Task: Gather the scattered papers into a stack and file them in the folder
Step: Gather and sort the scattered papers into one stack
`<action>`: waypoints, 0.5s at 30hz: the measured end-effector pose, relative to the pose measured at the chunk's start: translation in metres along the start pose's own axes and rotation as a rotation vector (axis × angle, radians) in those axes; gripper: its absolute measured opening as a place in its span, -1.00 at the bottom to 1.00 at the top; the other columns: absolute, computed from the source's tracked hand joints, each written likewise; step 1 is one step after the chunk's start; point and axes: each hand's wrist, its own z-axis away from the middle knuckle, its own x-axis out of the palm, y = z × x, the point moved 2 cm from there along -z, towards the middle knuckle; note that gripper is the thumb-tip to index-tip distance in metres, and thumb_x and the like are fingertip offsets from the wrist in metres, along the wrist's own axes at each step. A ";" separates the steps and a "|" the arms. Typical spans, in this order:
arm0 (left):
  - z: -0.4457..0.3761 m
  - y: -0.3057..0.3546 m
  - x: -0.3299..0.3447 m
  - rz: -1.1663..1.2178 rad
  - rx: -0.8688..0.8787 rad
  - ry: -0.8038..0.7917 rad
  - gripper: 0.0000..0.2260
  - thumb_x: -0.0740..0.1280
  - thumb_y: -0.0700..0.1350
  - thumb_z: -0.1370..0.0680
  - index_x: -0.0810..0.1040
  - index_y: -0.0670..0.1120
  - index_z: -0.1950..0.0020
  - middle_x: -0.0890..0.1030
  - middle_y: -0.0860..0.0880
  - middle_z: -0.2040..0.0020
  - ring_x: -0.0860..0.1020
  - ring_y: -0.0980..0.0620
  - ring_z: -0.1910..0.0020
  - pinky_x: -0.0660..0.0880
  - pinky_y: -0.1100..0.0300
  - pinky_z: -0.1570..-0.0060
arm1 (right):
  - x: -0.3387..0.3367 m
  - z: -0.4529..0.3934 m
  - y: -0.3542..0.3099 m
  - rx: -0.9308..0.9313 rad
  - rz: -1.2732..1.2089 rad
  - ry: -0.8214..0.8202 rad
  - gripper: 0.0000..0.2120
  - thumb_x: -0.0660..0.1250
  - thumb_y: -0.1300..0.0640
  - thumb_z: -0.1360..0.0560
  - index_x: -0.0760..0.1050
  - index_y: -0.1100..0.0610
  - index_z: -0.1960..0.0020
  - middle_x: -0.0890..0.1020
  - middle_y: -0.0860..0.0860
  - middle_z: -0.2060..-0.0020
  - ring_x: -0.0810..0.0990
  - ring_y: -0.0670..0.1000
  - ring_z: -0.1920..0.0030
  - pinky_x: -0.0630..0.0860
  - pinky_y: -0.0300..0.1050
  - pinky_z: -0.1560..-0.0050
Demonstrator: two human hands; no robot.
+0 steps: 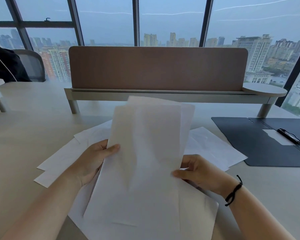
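A loose bundle of white papers [149,149] is raised above the table, its sheets fanned and uneven at the top. My left hand [93,158] grips its left edge with the thumb on the front. My right hand [196,168] pinches its right edge lower down. More white sheets lie flat on the table: some at the left [59,161], some at the right [213,148], others under the bundle near me [145,222]. The dark folder [256,141] lies open at the right with a black clip [290,135] and a white slip inside.
A brown desk divider [158,68] on a raised shelf stands across the table behind the papers. A second person in dark clothes [5,64] sits at the far left in a mesh chair. Tall windows lie beyond. The pale table [24,129] stretches left.
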 end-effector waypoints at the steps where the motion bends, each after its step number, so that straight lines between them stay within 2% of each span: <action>1: -0.002 -0.001 -0.001 -0.005 -0.012 0.022 -0.76 0.35 -0.17 -0.56 0.67 -0.22 -0.17 0.71 -0.23 -0.12 0.68 -0.22 -0.09 0.56 -0.08 -0.18 | 0.001 0.002 -0.003 -0.005 0.012 -0.029 -0.74 0.40 0.24 -0.57 0.65 0.06 -0.23 0.75 0.03 -0.11 0.72 0.13 -0.13 0.60 0.18 -0.23; 3: -0.005 -0.001 -0.004 0.004 -0.027 0.103 -0.79 0.37 -0.19 -0.56 0.68 -0.23 -0.13 0.71 -0.24 -0.09 0.70 -0.21 -0.05 0.57 -0.08 -0.15 | 0.003 0.005 -0.007 0.013 0.057 -0.130 -0.67 0.45 0.18 -0.54 0.61 -0.03 -0.28 0.75 0.05 -0.11 0.73 0.14 -0.11 0.63 0.07 -0.16; 4: -0.008 -0.002 -0.006 0.014 -0.030 0.150 -0.80 0.38 -0.20 -0.56 0.69 -0.24 -0.12 0.72 -0.24 -0.08 0.70 -0.21 -0.02 0.59 -0.08 -0.13 | 0.003 0.006 -0.006 0.044 0.093 -0.173 -0.70 0.48 0.15 -0.52 0.63 -0.01 -0.23 0.76 0.02 -0.07 0.74 0.11 -0.06 0.64 -0.02 -0.09; 6: -0.011 -0.002 -0.011 0.036 -0.027 0.228 -0.82 0.38 -0.21 -0.56 0.68 -0.24 -0.11 0.72 -0.24 -0.06 0.69 -0.21 0.02 0.62 -0.08 -0.07 | 0.002 0.005 -0.005 0.077 0.262 -0.183 -0.85 0.51 0.07 -0.48 0.65 0.16 0.08 0.72 -0.04 0.19 0.69 -0.01 0.20 0.58 -0.13 0.13; 7: -0.012 -0.002 -0.014 0.045 -0.025 0.256 -0.83 0.38 -0.22 -0.56 0.68 -0.24 -0.10 0.72 -0.24 -0.04 0.69 -0.20 0.07 0.64 -0.07 -0.01 | -0.001 0.004 -0.004 0.092 0.332 -0.154 -0.73 0.50 0.04 -0.47 0.57 0.23 0.23 0.63 -0.02 0.32 0.59 -0.05 0.32 0.50 -0.17 0.25; 9: -0.013 -0.002 -0.020 0.044 -0.015 0.301 -0.84 0.38 -0.22 -0.56 0.69 -0.24 -0.08 0.73 -0.24 -0.02 0.70 -0.17 0.14 0.66 -0.02 0.06 | -0.007 0.002 -0.002 0.112 0.340 -0.067 -0.63 0.46 0.05 -0.51 0.46 0.22 0.36 0.49 0.00 0.44 0.43 -0.07 0.44 0.38 -0.24 0.38; 13: -0.014 0.000 -0.032 0.068 -0.034 0.306 -0.81 0.38 -0.22 -0.56 0.67 -0.25 -0.12 0.71 -0.27 -0.09 0.68 -0.20 0.05 0.59 -0.06 -0.10 | -0.026 0.000 0.003 0.125 0.076 0.171 -0.63 0.41 0.10 -0.56 0.51 0.36 0.28 0.52 0.14 0.40 0.47 0.03 0.44 0.39 -0.24 0.43; 15: -0.013 0.000 -0.033 0.049 -0.062 0.286 -0.80 0.37 -0.21 -0.56 0.67 -0.25 -0.13 0.70 -0.26 -0.09 0.68 -0.20 0.03 0.56 -0.11 -0.15 | -0.034 -0.001 0.006 0.111 -0.028 0.283 -0.59 0.42 0.06 -0.55 0.51 0.43 0.21 0.54 0.21 0.36 0.48 0.07 0.43 0.41 -0.19 0.37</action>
